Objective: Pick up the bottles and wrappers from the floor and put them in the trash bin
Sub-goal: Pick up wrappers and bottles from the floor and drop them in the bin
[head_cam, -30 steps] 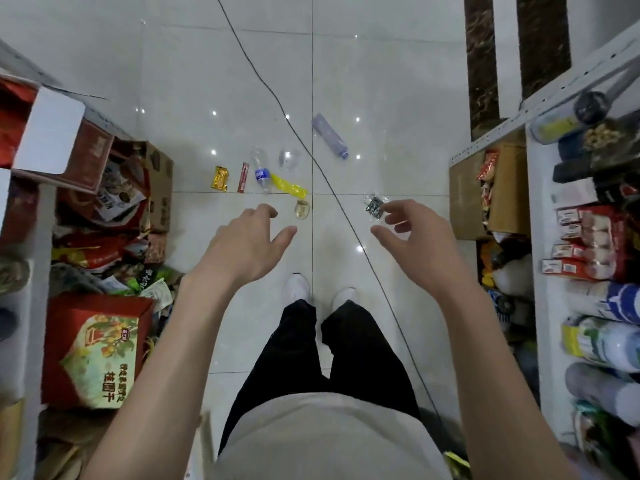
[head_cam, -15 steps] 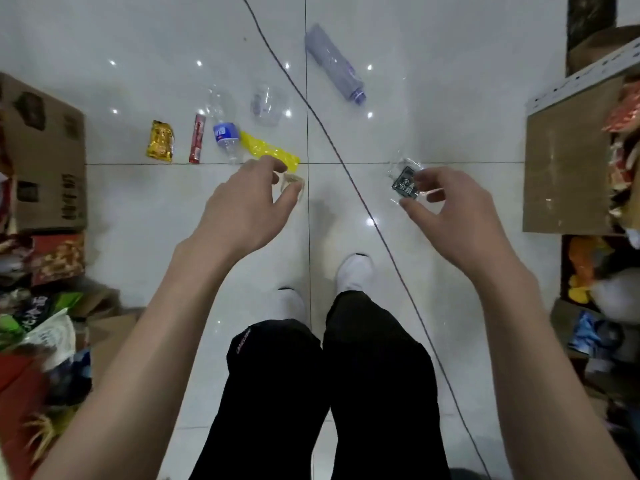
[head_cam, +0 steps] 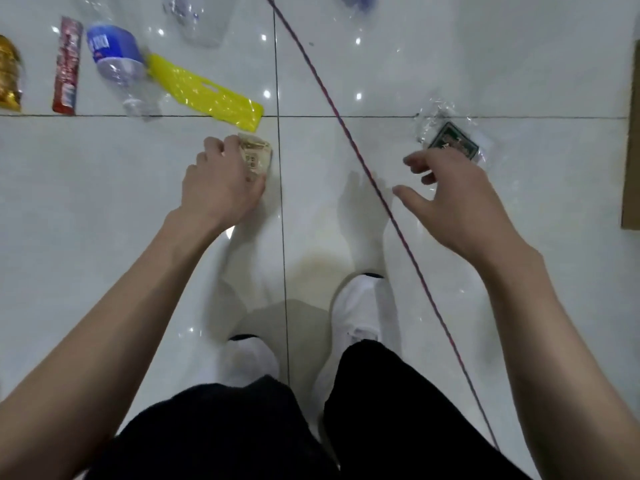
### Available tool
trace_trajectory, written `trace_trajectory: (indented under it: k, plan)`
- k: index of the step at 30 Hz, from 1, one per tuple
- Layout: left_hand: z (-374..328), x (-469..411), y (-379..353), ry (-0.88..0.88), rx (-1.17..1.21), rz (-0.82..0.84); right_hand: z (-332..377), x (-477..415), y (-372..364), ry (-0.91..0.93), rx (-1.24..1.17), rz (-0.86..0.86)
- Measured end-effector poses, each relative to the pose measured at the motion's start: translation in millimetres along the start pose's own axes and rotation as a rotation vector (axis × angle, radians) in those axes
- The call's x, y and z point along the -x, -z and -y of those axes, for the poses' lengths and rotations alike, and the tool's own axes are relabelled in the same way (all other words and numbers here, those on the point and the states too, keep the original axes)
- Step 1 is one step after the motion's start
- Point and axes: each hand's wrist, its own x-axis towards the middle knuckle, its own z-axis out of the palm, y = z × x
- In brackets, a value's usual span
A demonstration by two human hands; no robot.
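My left hand [head_cam: 221,181] is down on the white floor with its fingers closed around a small tan wrapper [head_cam: 257,154]. My right hand [head_cam: 453,199] hovers with spread fingers just short of a clear wrapper with a dark green label [head_cam: 452,138]. Beyond the left hand lie a yellow wrapper [head_cam: 207,93], a clear bottle with a blue label [head_cam: 117,60], a red wrapper [head_cam: 66,65] and a gold wrapper [head_cam: 8,74]. A crushed clear bottle [head_cam: 197,19] and another bottle's end [head_cam: 356,0] reach the top edge. No trash bin is in sight.
A thin dark red cord [head_cam: 367,174] runs diagonally across the tiles between my hands. A cardboard box edge [head_cam: 632,150] stands at the right. My white shoes [head_cam: 360,317] and black trousers fill the bottom of the view.
I have bent much lower toward the floor. My left hand dropped onto the tan wrapper and closed on it. My right hand came down near the clear wrapper.
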Motion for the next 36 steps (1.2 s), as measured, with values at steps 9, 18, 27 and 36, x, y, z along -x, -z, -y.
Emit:
trace_trajectory:
  k: [9,18,27,36]
  plan:
    - [-14.1,-33.1,-49.7,-0.036,-0.026,-0.152,-27.9,-25.5,-28.2,-0.039,-0.011,-0.015]
    - [-68.2,-43.8,-30.0,-0.236,0.067,-0.198,-47.1,-49.7,-37.6,-0.083,-0.055,-0.085]
    - [-142.8,-69.1,-40.9,-0.403,0.095,-0.188,-91.1,-71.7,-38.9,-0.173,-0.043,-0.258]
    - [-173.1,-85.9,-51.2,-0.461,0.073,-0.158,-120.4,-127.4,-47.7,-0.201,-0.034,-0.262]
